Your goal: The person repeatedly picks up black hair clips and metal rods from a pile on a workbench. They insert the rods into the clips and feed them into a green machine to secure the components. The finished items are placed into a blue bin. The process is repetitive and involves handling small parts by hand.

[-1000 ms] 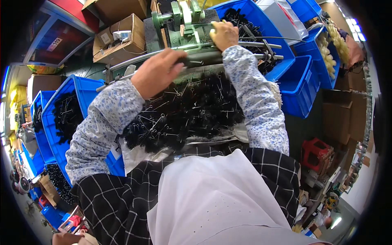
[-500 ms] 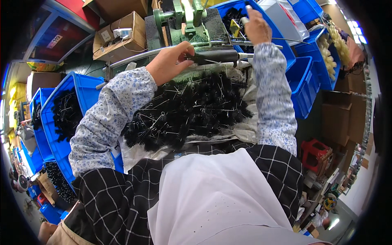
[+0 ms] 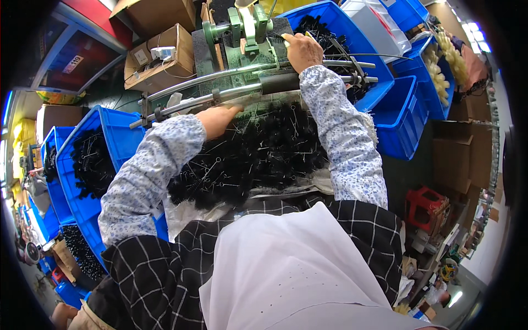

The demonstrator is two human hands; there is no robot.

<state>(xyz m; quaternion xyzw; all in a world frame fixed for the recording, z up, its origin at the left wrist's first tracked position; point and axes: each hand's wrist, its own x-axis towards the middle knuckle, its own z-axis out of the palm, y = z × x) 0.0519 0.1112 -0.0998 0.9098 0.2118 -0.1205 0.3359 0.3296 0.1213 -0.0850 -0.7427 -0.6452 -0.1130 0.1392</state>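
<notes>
My right hand (image 3: 304,51) is closed in a pinch at the right side of the green bench machine (image 3: 248,33). A small black twisted-wire brush (image 3: 277,40) shows at its fingertips, partly hidden by the hand. Lower and to the left, my left hand (image 3: 219,120) reaches over the far left edge of a pile of black wire brushes (image 3: 258,148). Its fingers look stretched out, with the tips partly lost against the dark bristles. Many brushes in the pile have thin metal stems ending in loops. A metal rail with a black sleeve (image 3: 279,82) runs between the pile and the machine.
Blue bins (image 3: 104,140) of black brushes stand on the left. At the right are another blue bin (image 3: 369,52) holding brushes and a smaller blue bin (image 3: 404,124). A cardboard box (image 3: 159,58) sits back left, a red stool (image 3: 424,206) lower right.
My right hand has moved left from the right-hand bin to the machine. My left hand has drawn back from the black sleeve down to the pile, and its pinch has loosened.
</notes>
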